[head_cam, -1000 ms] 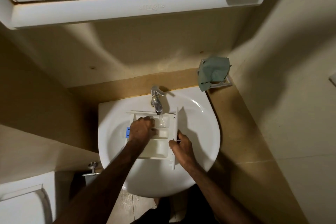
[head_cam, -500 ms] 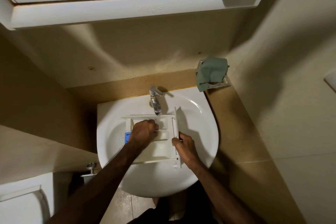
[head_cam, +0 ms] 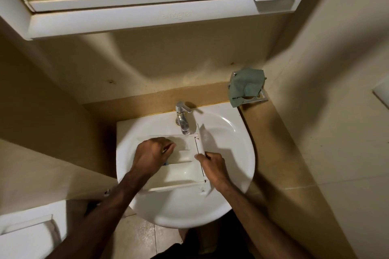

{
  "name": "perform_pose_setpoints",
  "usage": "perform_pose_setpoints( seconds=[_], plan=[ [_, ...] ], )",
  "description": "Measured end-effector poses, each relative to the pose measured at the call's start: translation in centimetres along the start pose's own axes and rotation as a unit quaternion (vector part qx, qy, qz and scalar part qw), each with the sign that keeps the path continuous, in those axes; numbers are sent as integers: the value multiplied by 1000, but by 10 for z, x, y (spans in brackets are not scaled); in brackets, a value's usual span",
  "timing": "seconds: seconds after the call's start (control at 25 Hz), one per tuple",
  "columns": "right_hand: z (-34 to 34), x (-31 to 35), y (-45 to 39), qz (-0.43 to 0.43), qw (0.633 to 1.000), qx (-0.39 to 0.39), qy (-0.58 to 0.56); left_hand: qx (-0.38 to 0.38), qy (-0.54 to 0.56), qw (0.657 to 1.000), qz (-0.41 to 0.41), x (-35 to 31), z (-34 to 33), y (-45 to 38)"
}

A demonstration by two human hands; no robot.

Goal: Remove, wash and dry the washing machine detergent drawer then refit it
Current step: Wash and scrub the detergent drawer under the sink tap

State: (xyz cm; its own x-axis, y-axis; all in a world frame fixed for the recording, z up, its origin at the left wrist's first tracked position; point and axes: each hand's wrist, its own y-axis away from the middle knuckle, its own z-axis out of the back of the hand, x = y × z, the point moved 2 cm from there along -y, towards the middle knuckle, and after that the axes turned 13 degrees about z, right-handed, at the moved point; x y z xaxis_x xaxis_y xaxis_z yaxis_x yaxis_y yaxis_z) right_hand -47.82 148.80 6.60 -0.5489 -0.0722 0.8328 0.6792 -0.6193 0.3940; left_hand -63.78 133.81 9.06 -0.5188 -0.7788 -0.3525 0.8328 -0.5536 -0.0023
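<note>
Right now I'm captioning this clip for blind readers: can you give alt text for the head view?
Two bare hands hold a white detergent drawer in a white sink under a chrome tap: the left hand inside its compartments, the right hand gripping its front panel. A green cloth sits behind.

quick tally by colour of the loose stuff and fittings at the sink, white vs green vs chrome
white: 2, the sink and the detergent drawer
green: 1, the cloth
chrome: 1, the tap
total: 4
</note>
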Motion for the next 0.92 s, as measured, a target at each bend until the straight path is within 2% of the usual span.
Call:
perform_pose_setpoints(
  seconds=[0.12,0.28,0.4,0.56,0.76,0.92],
  plan=[
    [-2,13,1,-28,999,-8,-13,-67,-17,997,-38,4,4,-6],
    [-5,31,-2,-60,997,-25,-40,-50,-46,996,-59,10,6,-23],
    [-11,40,0,-76,994,-50,-55,-22,-62,992,-104,-6,-3,-10],
    [0,33,1,-77,994,-50,-63,-38,-56,992,-105,-22,-11,13],
    [22,16,8,-73,991,-91,-70,-44,-11,991,-128,-33,-36,43],
    [18,2,22,-72,985,-120,-97,-47,-37,990,-130,-34,-49,46]
  ],
)
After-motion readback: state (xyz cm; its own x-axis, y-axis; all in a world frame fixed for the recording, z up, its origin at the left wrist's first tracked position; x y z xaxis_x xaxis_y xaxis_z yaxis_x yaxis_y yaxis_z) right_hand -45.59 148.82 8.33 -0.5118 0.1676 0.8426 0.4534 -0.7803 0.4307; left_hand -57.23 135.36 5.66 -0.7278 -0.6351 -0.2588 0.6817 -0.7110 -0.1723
